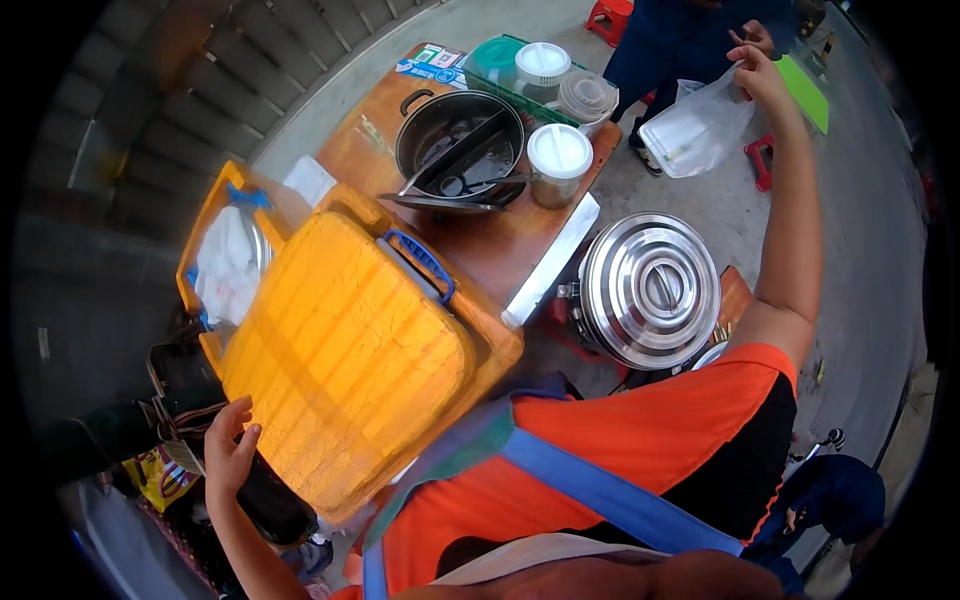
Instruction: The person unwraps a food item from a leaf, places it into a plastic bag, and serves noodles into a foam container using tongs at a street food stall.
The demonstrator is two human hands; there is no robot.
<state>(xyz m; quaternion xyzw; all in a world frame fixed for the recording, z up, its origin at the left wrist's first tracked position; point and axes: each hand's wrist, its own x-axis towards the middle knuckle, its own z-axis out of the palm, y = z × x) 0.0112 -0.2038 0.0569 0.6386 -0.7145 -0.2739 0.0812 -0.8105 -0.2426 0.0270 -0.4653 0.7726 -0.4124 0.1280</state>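
Note:
My right hand (pixel 763 79) is stretched out at the upper right, pinching the top of a thin clear plastic bag (pixel 712 135). Something pale and flat hangs inside the bag; its kind is hard to tell. Just beyond my fingers is another person's hand (pixel 752 36), and I cannot tell whether it touches the bag. At the lower left, my left hand (pixel 229 450) has thumb and fingers apart and holds nothing. It is beside the edge of a yellow, tape-covered lid (pixel 352 352) on an insulated box; contact with the lid is unclear.
A wooden table (pixel 487 255) carries a divided black pot (pixel 459 142), a white-lidded jar (pixel 559 154) and a green basket (pixel 517 105) of containers. To its right stands a round steel pot with a lid (pixel 652 289). Red stools (pixel 760 161) are on the floor.

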